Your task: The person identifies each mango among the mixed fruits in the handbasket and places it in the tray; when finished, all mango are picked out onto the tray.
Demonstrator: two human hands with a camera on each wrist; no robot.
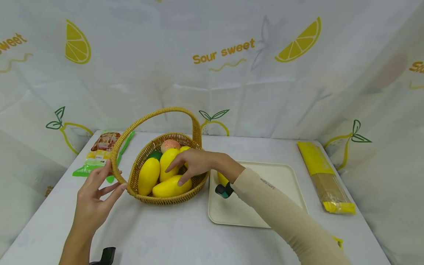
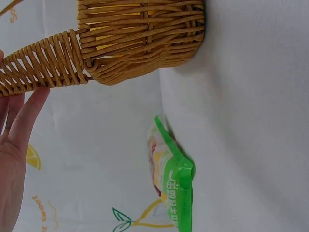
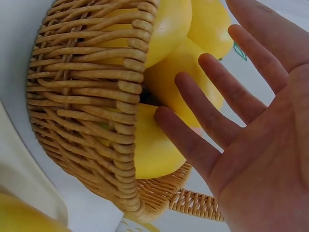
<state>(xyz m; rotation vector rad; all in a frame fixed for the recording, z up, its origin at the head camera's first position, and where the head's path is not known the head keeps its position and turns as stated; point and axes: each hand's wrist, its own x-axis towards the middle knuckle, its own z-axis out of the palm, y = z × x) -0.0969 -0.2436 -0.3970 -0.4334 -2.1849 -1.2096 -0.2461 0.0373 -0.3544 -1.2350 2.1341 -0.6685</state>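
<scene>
Lying at far left: a green-edged packet (image 1: 102, 152), flat on the white cloth behind the left hand.
Left hand (image 1: 94, 197): thumb and fingers pinch the lower left end of the basket's handle (image 1: 172, 109), on opposite edges of the weave.
Basket (image 1: 162, 200): wicker, upright; probably light and a little springy, so the thick handle base looks a sound place to steady it.
Yellow fruits: inside the basket, the left one (image 1: 148, 176) standing against the wall, the front one (image 1: 170, 187) lying along the rim, another (image 1: 169, 162) behind; a green fruit (image 1: 155, 155) and a pinkish round one (image 1: 170, 145) sit at the back.
Handling: the yellow skins look smooth and firm, perhaps slippery; weight is hard to judge. A grip round the fat middle, thumb opposite fingers, should hold best.
Right hand (image 1: 198, 162): fingers spread apart above the fruits, clamped on nothing; whether a tip touches, I cannot tell.
Tray (image 1: 281, 180): cream, just beside the basket, with a yellow fruit (image 1: 222, 179) partly hidden by the wrist.
Noodle packet (image 1: 326, 178): yellow and clear, far right, apart from the tray.
</scene>
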